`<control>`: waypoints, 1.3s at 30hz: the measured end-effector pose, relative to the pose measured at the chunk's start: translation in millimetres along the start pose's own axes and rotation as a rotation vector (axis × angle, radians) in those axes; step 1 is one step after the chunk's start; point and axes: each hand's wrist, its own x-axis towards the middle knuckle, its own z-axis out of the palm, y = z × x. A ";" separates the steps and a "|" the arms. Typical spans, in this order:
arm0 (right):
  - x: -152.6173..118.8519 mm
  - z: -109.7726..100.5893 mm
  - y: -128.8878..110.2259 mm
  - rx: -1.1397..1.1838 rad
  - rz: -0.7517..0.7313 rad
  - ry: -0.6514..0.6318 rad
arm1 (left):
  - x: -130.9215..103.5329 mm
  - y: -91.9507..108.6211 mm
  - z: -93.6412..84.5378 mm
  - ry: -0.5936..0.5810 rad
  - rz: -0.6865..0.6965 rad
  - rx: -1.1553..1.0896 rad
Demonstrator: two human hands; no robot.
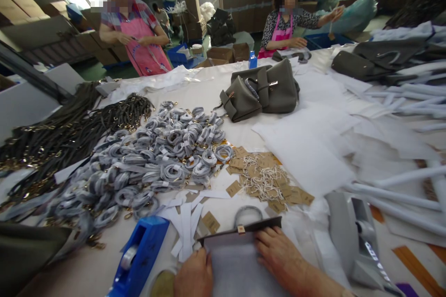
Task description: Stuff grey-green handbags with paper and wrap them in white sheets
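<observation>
A bag (240,264) with a grey inner face, a dark top edge, a small gold clasp and a wrapped grey handle lies at the bottom centre. My left hand (195,273) grips its left edge, fingers curled round it. On the right part of the bag, near the dark edge, my right hand (284,255) rests with its fingers stretched over the surface. Just beyond the bag are brown tags with white strings (266,178) and white paper strips (188,227). A blue tape dispenser (142,253) stands left of my left hand.
Wrapped grey straps (167,148) and dark straps (69,134) are heaped at the left. Dark bags (275,86) stand farther back. A grey tape dispenser (358,241), white sheets (306,144) and white rolls (400,204) lie at the right. Two people in pink aprons are across the table.
</observation>
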 end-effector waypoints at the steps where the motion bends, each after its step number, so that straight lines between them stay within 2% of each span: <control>1: -0.6 0.8 0.9 -0.012 -0.008 0.028 | -1.2 -1.3 3.0 0.018 0.023 0.038; 7: 4.4 7.5 1.9 -0.103 -0.103 0.224 | -8.2 -8.2 18.4 0.131 0.099 0.161; 10: 7.4 8.3 2.7 -0.142 -0.146 0.275 | -8.6 -9.5 18.1 0.136 0.085 0.204; 12: 8.6 7.2 3.3 -0.157 -0.166 0.291 | -8.8 -9.9 14.6 0.198 0.102 0.253; 13: 9.0 6.4 3.4 -0.165 -0.174 0.293 | -9.0 -9.6 12.0 0.268 0.129 0.280; 15: 9.9 4.9 3.2 -0.178 -0.186 0.290 | -9.8 -6.6 5.4 0.484 0.231 0.290; 18: 11.1 3.7 2.4 -0.180 -0.194 0.294 | -11.5 6.2 -7.2 0.815 0.494 0.160; 20: 11.5 3.6 2.2 -0.168 -0.197 0.304 | -13.0 18.8 -17.6 0.922 0.645 0.056; 23: 11.3 3.6 2.2 -0.148 -0.207 0.306 | -13.8 35.9 -31.3 1.052 0.761 -0.067; 25: 11.1 3.6 2.3 -0.140 -0.218 0.311 | -10.7 41.4 -32.2 1.139 0.890 -0.159; 27: 10.9 4.2 2.5 -0.137 -0.225 0.322 | -2.9 40.5 -21.8 1.086 1.120 -0.186; 28: 10.9 4.8 2.8 -0.139 -0.226 0.328 | 2.4 37.6 -12.6 0.998 1.235 -0.164; 29: 10.9 5.7 3.3 -0.142 -0.228 0.333 | 8.0 33.4 -1.7 0.861 1.309 -0.115; 30: 10.9 6.6 4.1 -0.147 -0.228 0.334 | 13.6 28.2 9.7 0.732 1.308 -0.077; 31: 10.8 7.6 5.1 -0.155 -0.228 0.331 | 18.3 22.5 20.4 0.552 1.218 -0.024; 33: 10.6 8.7 7.5 -0.174 -0.226 0.307 | 23.8 12.0 35.9 0.169 0.928 0.009; 35: 10.3 8.4 9.8 -0.182 -0.224 0.273 | 22.7 6.1 39.4 -0.125 0.701 -0.027; 37: 10.1 6.5 11.0 -0.181 -0.226 0.251 | 17.0 6.8 31.2 -0.248 0.610 -0.088; 39: 10.2 4.3 10.5 -0.182 -0.223 0.244 | 9.9 14.4 16.0 -0.219 0.562 -0.126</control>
